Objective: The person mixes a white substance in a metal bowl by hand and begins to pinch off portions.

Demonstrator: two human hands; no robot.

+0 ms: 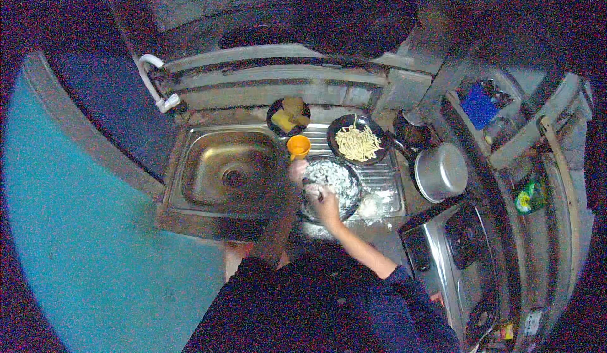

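A dark round bowl or pan (359,193) sits on the drainboard of the steel sink, with white flour-like powder (334,175) spread inside it. My right hand (327,204) reaches into it, fingers bent down and dusted white; whether they pinch anything is hidden. At the left rim is my left hand (298,170), blurred and pale with powder, just below an orange cup (298,147). Its grip on the rim is not clear. Behind the bowl, a dark pan (332,137) holds pale thin-cut strips (358,143).
A steel sink basin (208,163) lies left, below a white tap (151,83). A dark dish (273,111) with yellow and brown pieces stands at the back. Spilled powder (372,206) lies right of the bowl. Further right are a metal pot (441,173) and a gas stove (441,258).
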